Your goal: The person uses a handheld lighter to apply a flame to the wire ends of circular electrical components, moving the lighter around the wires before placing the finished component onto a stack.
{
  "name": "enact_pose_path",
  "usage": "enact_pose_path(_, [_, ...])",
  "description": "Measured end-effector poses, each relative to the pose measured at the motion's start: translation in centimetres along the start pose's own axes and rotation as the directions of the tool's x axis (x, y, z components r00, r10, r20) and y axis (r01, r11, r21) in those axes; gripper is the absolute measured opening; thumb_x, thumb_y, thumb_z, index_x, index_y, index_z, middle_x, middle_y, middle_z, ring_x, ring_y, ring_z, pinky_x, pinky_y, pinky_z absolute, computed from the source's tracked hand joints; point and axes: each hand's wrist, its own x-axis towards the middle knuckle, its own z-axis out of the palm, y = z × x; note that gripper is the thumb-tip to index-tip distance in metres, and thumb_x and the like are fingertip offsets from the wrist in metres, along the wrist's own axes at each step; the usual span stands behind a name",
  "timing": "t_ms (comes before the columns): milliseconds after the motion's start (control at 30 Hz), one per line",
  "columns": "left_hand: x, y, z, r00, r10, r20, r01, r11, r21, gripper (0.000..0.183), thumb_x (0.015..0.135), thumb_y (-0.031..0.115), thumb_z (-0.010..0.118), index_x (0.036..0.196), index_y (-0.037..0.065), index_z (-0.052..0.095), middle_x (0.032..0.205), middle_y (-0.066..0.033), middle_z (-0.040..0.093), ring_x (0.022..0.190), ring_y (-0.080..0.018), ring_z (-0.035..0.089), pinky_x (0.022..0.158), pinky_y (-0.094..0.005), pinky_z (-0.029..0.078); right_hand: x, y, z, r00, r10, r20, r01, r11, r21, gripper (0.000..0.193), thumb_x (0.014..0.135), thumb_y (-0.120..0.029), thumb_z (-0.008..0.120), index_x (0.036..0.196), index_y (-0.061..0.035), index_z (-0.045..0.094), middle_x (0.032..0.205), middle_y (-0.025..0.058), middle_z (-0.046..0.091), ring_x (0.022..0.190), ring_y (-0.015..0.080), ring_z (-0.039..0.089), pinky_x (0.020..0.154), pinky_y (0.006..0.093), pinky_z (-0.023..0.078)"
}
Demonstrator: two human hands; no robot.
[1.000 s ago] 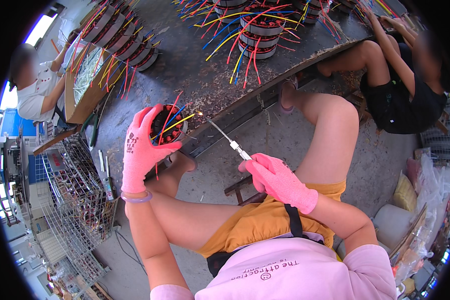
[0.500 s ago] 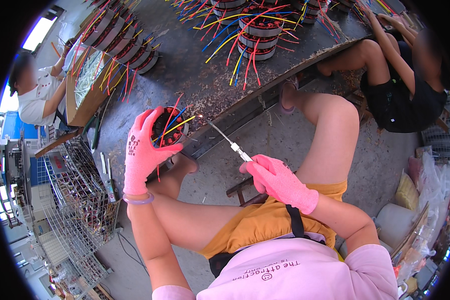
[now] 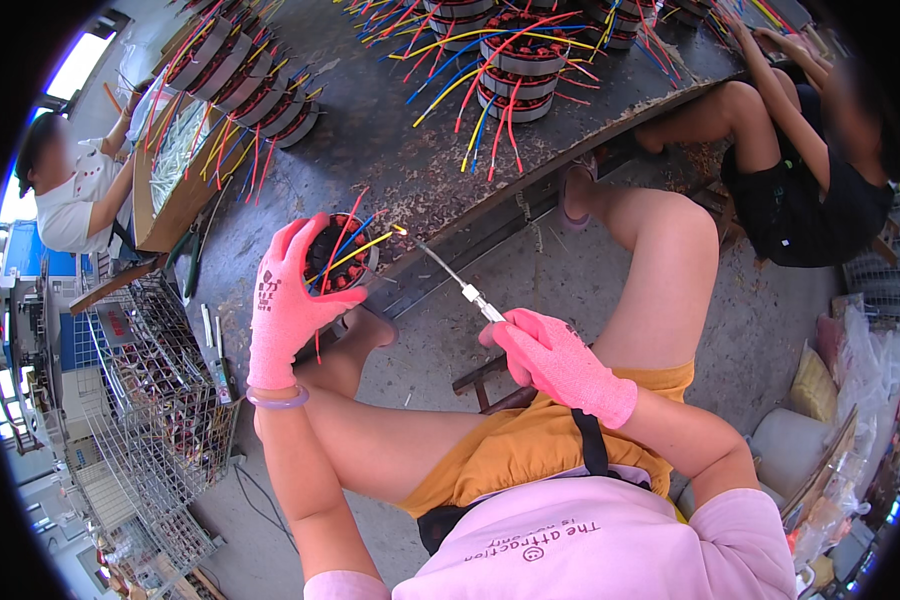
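Observation:
My left hand [image 3: 295,300], in a pink glove, curls around the left side of a round motor stator [image 3: 362,262] at the table's near edge. Thumb and fingers grip it; part of its ring is hidden behind them. Red, blue and yellow wires stick out of it. The yellow wire [image 3: 375,243] points right. In my gloved right hand [image 3: 560,362] is a slim tool [image 3: 472,295] with a whitish handle and a long thin metal rod, its exact kind unclear. The rod's tip is close to the yellow wire's end, where a small bright spot glows; contact cannot be made out.
Stacks of wired stators [image 3: 520,75] stand at the back of the dark worn table [image 3: 370,165], with a leaning stack [image 3: 240,85] at left. Beside that is a cardboard box [image 3: 160,220] of thin pale sticks. Wire baskets [image 3: 140,430] stand at left. Two people sit nearby, left and right.
The bright spot at the yellow wire's end looks yellower and the wire's end has shifted slightly. Both hands stay almost still.

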Motion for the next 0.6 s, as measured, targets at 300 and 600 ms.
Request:
enact_pose_path(300, [-0.10,0.20,0.17,1.000,-0.014,-0.008,0.015,0.999,0.029,0.088,0.055,0.019,0.088,0.135,0.010,0.055,0.131,-0.0178,0.054,0.120,-0.0388,0.054,0.102,-0.0456,0.045,-0.07,-0.17,0.01,1.000,0.019,-0.010,-0.019,1.000,0.006,0.035,0.100,-0.033,0.052,0.106,-0.0011,0.064,0.061,-0.0009,0.049,0.053,0.0059,0.043,0.051,0.0235,0.032])
enact_pose_path(600, [-0.09,0.18,-0.11,0.997,0.070,0.037,-0.074,0.991,0.113,0.089,0.055,0.011,0.084,0.138,0.010,0.054,0.135,-0.0161,0.053,0.126,-0.0374,0.050,0.107,-0.0448,0.041,-0.33,-0.36,-0.04,0.999,0.048,-0.003,-0.048,0.999,0.024,0.036,0.101,-0.035,0.051,0.107,-0.0017,0.064,0.060,-0.0021,0.046,0.053,0.0053,0.040,0.050,0.0232,0.029])
